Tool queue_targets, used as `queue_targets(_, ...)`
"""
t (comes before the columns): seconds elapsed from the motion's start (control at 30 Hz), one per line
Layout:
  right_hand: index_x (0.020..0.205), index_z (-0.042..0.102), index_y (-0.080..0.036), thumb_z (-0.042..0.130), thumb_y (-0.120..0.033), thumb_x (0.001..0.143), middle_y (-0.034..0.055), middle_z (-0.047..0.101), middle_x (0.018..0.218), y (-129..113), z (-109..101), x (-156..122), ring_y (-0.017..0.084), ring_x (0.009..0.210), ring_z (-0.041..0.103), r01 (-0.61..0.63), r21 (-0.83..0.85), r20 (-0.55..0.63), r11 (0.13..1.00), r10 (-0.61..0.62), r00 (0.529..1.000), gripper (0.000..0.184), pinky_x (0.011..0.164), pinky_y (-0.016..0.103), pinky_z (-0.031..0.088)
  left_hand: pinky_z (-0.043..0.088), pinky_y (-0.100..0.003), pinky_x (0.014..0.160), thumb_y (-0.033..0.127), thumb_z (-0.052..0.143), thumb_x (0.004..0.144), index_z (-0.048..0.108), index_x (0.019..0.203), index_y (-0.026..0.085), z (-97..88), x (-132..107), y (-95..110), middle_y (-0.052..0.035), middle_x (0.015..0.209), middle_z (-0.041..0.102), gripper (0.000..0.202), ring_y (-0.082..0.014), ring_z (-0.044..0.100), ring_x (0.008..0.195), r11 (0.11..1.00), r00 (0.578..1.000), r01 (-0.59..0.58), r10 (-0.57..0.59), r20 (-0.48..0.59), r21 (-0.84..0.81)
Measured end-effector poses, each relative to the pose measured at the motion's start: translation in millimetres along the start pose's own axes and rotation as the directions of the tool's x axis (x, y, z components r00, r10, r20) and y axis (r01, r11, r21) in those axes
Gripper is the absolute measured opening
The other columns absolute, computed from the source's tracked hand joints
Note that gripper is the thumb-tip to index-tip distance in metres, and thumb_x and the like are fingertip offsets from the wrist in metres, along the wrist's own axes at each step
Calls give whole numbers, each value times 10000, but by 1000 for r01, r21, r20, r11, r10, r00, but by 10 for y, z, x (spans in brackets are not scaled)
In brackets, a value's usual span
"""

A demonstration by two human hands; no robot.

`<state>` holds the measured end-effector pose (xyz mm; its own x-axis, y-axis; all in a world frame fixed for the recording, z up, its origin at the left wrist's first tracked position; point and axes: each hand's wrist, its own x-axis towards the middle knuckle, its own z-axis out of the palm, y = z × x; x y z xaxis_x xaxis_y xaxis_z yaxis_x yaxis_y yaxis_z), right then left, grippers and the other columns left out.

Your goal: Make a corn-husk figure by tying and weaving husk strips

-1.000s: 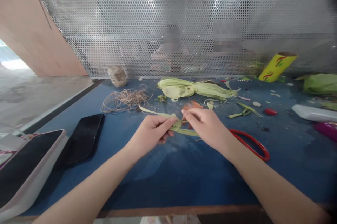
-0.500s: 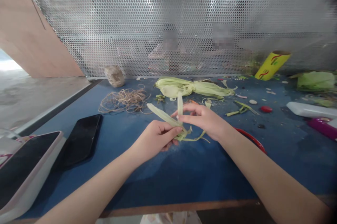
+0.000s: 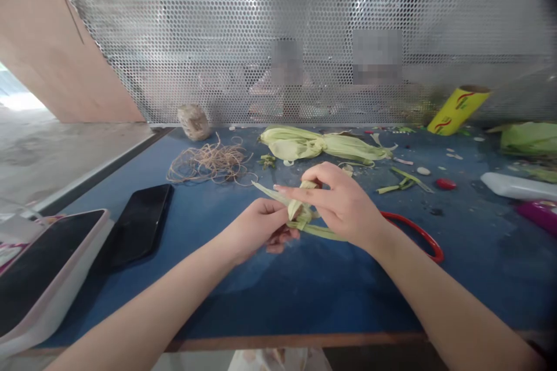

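Both my hands meet over the blue table top (image 3: 304,295) on pale green husk strips (image 3: 300,211). My left hand (image 3: 256,229) pinches the strips from the left, fingers closed. My right hand (image 3: 339,202) bends a strip over the others, fingers curled round it. One strip end (image 3: 265,190) sticks out to the left. Behind the hands lies a bundle of green corn husks (image 3: 322,147).
A tangle of tan twine (image 3: 209,163) and its ball (image 3: 194,121) lie at the back left. A black phone (image 3: 137,223) and a white device with a dark screen (image 3: 39,266) are on the left. Red-handled scissors (image 3: 418,237) lie right, near a yellow roll (image 3: 456,110).
My right hand has folded the upright strip down over the others and closed on the bundle. Both hands stay at the same spot on the table.
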<state>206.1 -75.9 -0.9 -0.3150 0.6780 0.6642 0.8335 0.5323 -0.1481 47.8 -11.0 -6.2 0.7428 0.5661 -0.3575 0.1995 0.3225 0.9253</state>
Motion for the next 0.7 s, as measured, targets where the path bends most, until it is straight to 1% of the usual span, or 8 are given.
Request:
queue_targets(0.07, 1093, 618, -237, 351, -106, 869, 53, 496, 813, 4, -29, -1, 156, 756, 461, 25, 50, 11, 998, -26, 1000, 372, 692, 302, 422, 223, -141, 330, 321, 601, 718, 516, 516, 111, -3, -10, 4, -6, 503, 540, 304, -20, 340, 374, 998, 999, 18, -16, 32, -61)
queue_targets(0.17, 1112, 590, -200, 449, -173, 847, 57, 502, 855, 29, -62, -2, 157, 787, 487, 32, 129, 26, 991, -36, 999, 301, 716, 318, 440, 201, -141, 332, 294, 619, 687, 537, 517, 102, -17, -19, 13, -6, 480, 522, 270, -21, 337, 376, 991, 997, 48, -39, 71, -121)
queue_targets(0.23, 1051, 612, -178, 498, -217, 840, 65, 536, 868, 49, -72, -3, 163, 826, 508, 17, 148, 57, 989, -25, 998, 243, 744, 317, 447, 195, -143, 333, 278, 626, 678, 546, 516, 97, -29, -19, 19, -7, 474, 517, 255, -24, 343, 379, 988, 996, 60, -49, 79, -142)
queue_targets(0.33, 927, 636, -176, 497, -201, 852, 55, 595, 850, 71, -76, 3, 151, 841, 530, -1, 182, 113, 983, -20, 993, 160, 802, 301, 441, 196, -142, 334, 270, 635, 683, 564, 568, 103, -43, -13, 24, -7, 484, 535, 215, -35, 371, 392, 975, 994, 76, -58, 91, -209)
queue_targets(0.43, 872, 635, -204, 496, -203, 854, 36, 612, 801, 76, -83, 10, 146, 789, 534, 2, 211, 127, 977, -29, 991, 139, 780, 297, 444, 196, -141, 332, 279, 644, 688, 572, 609, 112, -45, -4, 24, -1, 481, 542, 199, -41, 382, 392, 964, 992, 78, -51, 112, -254)
queue_targets(0.53, 850, 643, -207, 498, -216, 851, 42, 597, 774, 63, -102, 13, 155, 769, 516, 9, 176, 137, 984, -33, 990, 146, 728, 293, 439, 197, -149, 328, 311, 642, 699, 558, 583, 111, -32, -4, 22, -5, 476, 545, 247, -40, 377, 379, 972, 994, 66, -45, 95, -224)
queue_targets(0.63, 809, 651, -200, 495, -213, 847, 40, 589, 761, 32, -124, 11, 151, 747, 504, 17, 112, 193, 994, -38, 980, 161, 739, 307, 417, 228, -161, 332, 364, 619, 723, 560, 571, 107, -14, -7, 12, -15, 491, 558, 305, -39, 377, 373, 992, 998, 52, -48, 37, -115)
queue_targets(0.7, 792, 654, -202, 493, -207, 845, 34, 587, 759, 4, -132, 10, 148, 734, 499, 25, 74, 215, 997, -40, 976, 170, 756, 321, 397, 250, -169, 335, 400, 593, 741, 569, 577, 106, -10, -3, 0, -21, 508, 565, 338, -43, 386, 374, 998, 999, 40, -39, 22, -40)
